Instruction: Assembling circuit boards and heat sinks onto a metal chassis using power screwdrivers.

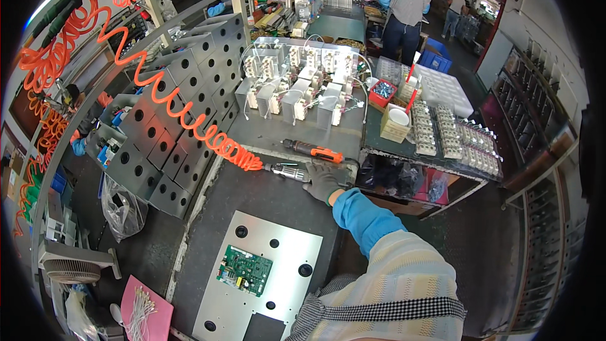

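Note:
My right hand (323,183), in a dark grey glove below a blue sleeve, reaches across the bench. Its fingers close round the near end of a silver air screwdriver (289,172) fed by an orange coiled hose (230,151). Just beyond the fingers lies an orange and black electric screwdriver (314,150). Closer to me, a flat metal plate (290,249) with black round grommets rests on the bench, and a green circuit board (245,269) sits on it. My left hand is out of view.
Stacked grey metal boxes (165,126) line the left side. Wired metal assemblies (303,88) stand at the back. On the right bench are a red bin of screws (382,91) and rows of white parts (448,132). A pink sheet with white cables (148,309) lies lower left.

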The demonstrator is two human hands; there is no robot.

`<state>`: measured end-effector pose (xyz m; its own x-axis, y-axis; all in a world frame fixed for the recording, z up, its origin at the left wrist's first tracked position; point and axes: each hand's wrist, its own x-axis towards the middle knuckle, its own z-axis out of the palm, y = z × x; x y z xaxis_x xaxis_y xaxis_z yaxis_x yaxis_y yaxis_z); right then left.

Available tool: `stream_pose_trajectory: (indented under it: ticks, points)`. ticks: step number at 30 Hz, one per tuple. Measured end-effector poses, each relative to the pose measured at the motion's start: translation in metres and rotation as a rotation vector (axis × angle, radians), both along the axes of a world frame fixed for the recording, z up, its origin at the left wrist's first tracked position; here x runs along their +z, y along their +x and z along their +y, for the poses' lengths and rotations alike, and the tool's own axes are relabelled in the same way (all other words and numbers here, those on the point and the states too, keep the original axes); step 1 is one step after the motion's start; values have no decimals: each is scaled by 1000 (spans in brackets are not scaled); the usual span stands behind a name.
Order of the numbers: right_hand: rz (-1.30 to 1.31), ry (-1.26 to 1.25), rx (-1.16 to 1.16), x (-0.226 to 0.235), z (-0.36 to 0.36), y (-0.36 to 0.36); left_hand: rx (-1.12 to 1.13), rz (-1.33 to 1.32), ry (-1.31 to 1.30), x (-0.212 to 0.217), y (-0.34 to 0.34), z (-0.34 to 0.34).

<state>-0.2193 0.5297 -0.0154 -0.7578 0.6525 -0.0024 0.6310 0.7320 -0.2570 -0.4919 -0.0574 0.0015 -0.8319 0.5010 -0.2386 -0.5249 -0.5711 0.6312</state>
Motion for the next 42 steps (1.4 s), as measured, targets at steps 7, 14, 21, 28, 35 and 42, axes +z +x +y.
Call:
stream_pose_trajectory:
  ticks: [7, 14, 21, 28, 35, 42]
  points:
    - [-24, -28, 106, 13, -3, -45, 31, -37, 11, 25, 56, -7]
    - [-70, -333, 192, 19, 14, -51, 43, -62, 46, 49, 112, 5]
    - [822, -1802, 529, 149, -96, -32, 96, -121, 32, 70, 196, 6]
    - [1151, -2033, 1113, 239, -195, -9, 29, -212, 131, 113, 286, 95]
    - [1150, -1914, 831, 211, -230, 25, -59, -186, 139, 74, 297, 103]
    - [1114, -1989, 664, 210, -240, 24, -46, 2, -93, 124, 316, 122]
